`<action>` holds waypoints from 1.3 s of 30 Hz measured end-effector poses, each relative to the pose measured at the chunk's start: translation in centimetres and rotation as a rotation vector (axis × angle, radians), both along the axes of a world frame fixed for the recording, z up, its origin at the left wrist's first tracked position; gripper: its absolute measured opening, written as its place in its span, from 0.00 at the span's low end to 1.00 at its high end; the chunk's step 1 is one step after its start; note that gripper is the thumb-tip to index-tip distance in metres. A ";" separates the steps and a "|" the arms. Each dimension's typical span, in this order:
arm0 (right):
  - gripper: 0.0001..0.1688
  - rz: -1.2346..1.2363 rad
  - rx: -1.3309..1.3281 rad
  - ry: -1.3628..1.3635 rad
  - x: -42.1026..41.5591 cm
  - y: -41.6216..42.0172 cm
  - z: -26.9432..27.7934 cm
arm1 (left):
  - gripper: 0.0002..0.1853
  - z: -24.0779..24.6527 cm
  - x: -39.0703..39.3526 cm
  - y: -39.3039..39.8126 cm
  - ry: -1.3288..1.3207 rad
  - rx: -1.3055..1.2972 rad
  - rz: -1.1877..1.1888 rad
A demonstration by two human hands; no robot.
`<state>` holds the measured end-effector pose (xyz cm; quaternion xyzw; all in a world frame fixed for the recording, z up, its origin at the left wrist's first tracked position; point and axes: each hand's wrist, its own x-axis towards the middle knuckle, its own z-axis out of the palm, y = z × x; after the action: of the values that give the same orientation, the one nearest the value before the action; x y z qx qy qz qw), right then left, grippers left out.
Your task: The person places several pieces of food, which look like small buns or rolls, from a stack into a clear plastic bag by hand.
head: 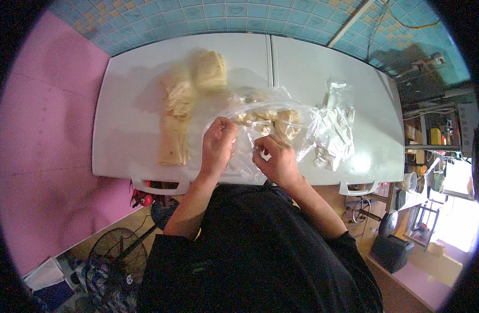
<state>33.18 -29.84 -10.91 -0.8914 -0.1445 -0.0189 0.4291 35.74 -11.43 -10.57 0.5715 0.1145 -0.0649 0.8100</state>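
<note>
A large clear plastic bag (243,144) lies on a white freezer lid, with several pale yellow, bagged lumps (288,125) inside it. My left hand (219,143) pinches the bag's near left part. To its right, my right hand (276,158) has its fingers curled on the near edge of the same bag. Left of the bag lie folded pale yellow sheets, perhaps tofu skin (175,137), in a long stack. Another folded yellow bundle (210,70) sits farther back. Crumpled empty plastic bags (335,133) rest on the right of the lid.
The white freezer top (126,117) has a seam across its back middle and handles at the near edge. A tiled wall (243,15) stands behind, a pink wall (52,117) at left. A black fan (116,250) is at lower left; a dark box (392,248) stands at lower right.
</note>
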 end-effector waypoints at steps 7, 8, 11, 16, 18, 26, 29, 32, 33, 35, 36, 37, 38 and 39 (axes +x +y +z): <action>0.08 -0.130 0.712 0.633 0.8 -2.2 -0.5 | 0.11 -1.6 0.5 2.9 -0.233 0.414 -0.304; 0.08 -0.136 0.739 0.666 0.8 -2.6 -0.6 | 0.11 -1.8 0.6 3.2 -0.246 0.437 -0.307; 0.08 -0.084 0.795 0.728 0.9 -3.8 -0.5 | 0.09 -1.3 0.9 4.0 -0.256 0.494 -0.355; 0.08 -0.011 0.645 0.714 0.2 -4.0 -1.0 | 0.08 -1.3 1.4 4.2 -0.189 0.461 -0.431; 0.11 0.012 0.652 0.767 0.0 -3.0 -0.5 | 0.08 -2.1 1.5 4.9 -0.170 0.433 -0.475; 0.22 -0.045 0.473 0.693 0.0 -3.0 -2.2 | 0.18 -12.0 3.4 13.8 -0.131 1.076 0.002; 0.23 -0.055 0.430 0.683 0.2 -3.6 -3.3 | 0.24 -15.6 2.8 17.3 -0.002 1.530 0.045; 0.24 -0.130 0.426 0.658 0.3 -3.3 -3.1 | 0.28 -16.6 1.2 17.5 0.075 1.643 0.012; 0.23 -0.112 0.425 0.624 0.4 -3.7 -3.6 | 0.28 -16.7 0.9 17.3 0.070 1.647 0.024; 0.22 -0.138 0.442 0.606 0.7 -4.0 -3.7 | 0.25 -17.0 0.5 17.5 0.021 1.610 0.075; 0.22 -0.149 0.451 0.596 0.8 -4.1 -3.8 | 0.24 -17.1 0.3 17.7 -0.003 1.593 0.102; 0.22 -0.149 0.442 0.590 0.9 -4.3 -3.8 | 0.22 -17.2 0.2 17.9 -0.001 1.582 0.100; 0.22 -0.146 0.435 0.581 1.2 -4.5 -3.8 | 0.21 -17.3 0.2 18.3 0.000 1.574 0.101; 0.22 -0.144 0.428 0.572 1.4 -4.6 -3.7 | 0.19 -17.3 0.3 18.6 0.000 1.565 0.102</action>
<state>34.56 -34.42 -14.61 -0.7587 0.0518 0.1710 0.6265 36.06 7.18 -27.84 0.9702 0.1530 0.0718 0.1735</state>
